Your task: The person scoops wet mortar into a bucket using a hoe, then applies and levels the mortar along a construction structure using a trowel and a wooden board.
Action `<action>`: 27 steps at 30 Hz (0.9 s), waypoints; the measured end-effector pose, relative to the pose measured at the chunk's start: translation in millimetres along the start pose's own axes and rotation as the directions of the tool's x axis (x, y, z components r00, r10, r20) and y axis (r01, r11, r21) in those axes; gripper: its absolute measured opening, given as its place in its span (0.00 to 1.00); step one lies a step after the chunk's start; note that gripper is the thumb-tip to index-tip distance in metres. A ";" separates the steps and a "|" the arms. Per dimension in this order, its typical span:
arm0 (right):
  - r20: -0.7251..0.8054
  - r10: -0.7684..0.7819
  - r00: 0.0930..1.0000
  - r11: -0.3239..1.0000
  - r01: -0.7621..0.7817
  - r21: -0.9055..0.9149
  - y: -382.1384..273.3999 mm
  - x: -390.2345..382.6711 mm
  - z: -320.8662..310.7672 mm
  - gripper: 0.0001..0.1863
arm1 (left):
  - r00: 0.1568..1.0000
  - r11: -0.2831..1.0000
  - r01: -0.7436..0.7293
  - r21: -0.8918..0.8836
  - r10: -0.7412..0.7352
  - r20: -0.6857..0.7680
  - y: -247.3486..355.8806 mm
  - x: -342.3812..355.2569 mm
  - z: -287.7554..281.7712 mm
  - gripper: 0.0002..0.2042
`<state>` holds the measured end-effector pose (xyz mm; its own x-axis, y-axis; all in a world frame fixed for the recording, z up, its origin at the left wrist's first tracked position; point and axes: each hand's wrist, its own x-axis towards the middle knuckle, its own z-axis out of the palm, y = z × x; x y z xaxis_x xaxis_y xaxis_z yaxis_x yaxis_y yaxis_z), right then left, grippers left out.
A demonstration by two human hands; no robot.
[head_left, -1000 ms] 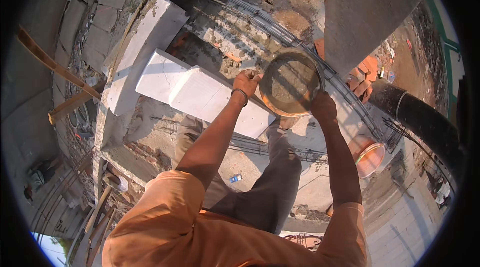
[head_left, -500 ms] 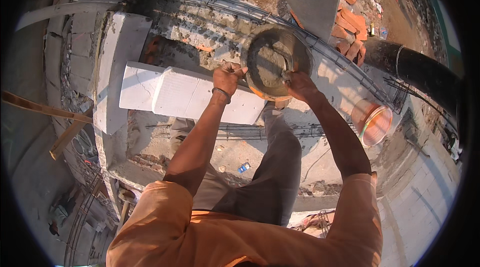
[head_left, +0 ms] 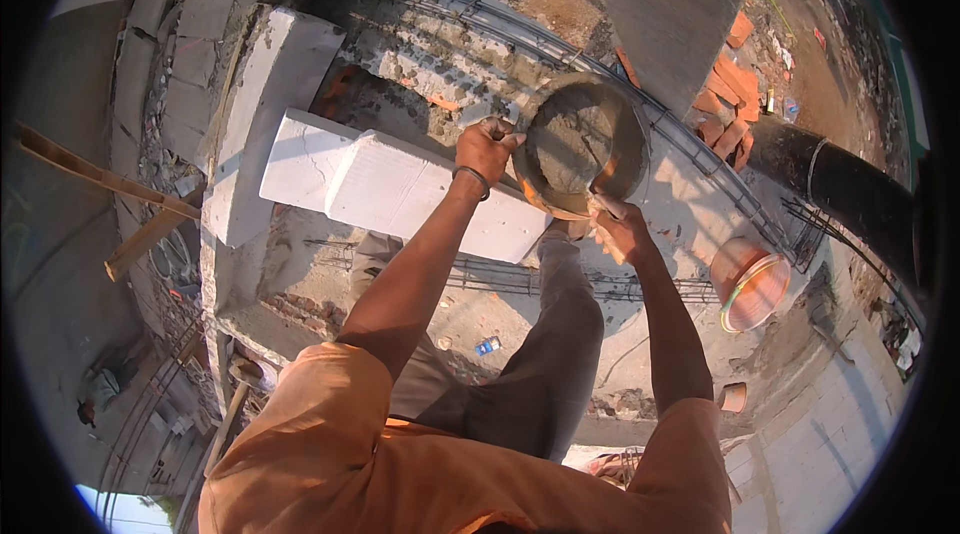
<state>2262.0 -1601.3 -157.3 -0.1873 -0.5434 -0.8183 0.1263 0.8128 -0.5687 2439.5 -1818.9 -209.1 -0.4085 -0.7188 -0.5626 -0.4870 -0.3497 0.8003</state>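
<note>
A round bucket of wet grey mortar (head_left: pixel 568 149), dark with an orange lower side, stands in front of me beyond the white blocks. My left hand (head_left: pixel 485 149) is closed at its left rim, fingers curled; what they grip, if anything, is hidden. At the near right rim, my right hand (head_left: pixel 620 231) is closed, its fingers pale with mortar. From it a thin dark shank, seemingly a trowel's (head_left: pixel 594 156), reaches into the mortar; its blade is not visible. Below my left hand lies a long white block (head_left: pixel 430 196), beside another white block (head_left: pixel 308 162).
An orange bucket (head_left: pixel 750 284) lies tilted at right. Rebar (head_left: pixel 700 154) crosses behind the mortar bucket, near a black pipe (head_left: pixel 845 169) and broken bricks (head_left: pixel 732 94). A grey panel (head_left: pixel 670 4) juts in at the top. Timber (head_left: pixel 150 239) sticks in from the left.
My right hand has drawn back toward me from the mortar bucket's rim. My left hand stays by the left rim. The whole view has shifted slightly.
</note>
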 end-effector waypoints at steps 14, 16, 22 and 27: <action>0.061 -0.142 0.988 0.982 0.148 -0.113 -160.0 -33.1 53.1 0.18 | 0.906 0.943 0.283 -0.175 -0.323 -0.275 -66.7 -53.3 -138.7 0.17; 0.126 -0.219 0.968 0.935 0.245 -0.255 -209.8 -7.9 73.7 0.17 | 0.910 0.984 0.078 0.158 -0.006 -0.413 -106.0 -95.9 -193.1 0.17; 0.489 -0.451 0.746 0.603 0.659 -0.450 -376.6 117.2 184.0 0.20 | 0.651 0.877 0.473 -0.087 -0.414 -0.636 -228.5 -239.5 -351.9 0.22; 0.612 -0.289 0.736 0.381 0.675 -0.632 -513.8 171.6 301.4 0.24 | 0.258 0.641 0.613 -0.462 -0.716 -0.649 -269.8 -357.8 -393.5 0.21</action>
<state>2458.7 -2175.4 -30.8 0.4221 -0.7635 -0.4888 -0.6938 0.0749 -0.7163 3020.8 -1703.9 -142.2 0.7439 -0.3255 -0.5837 -0.2056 -0.9425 0.2637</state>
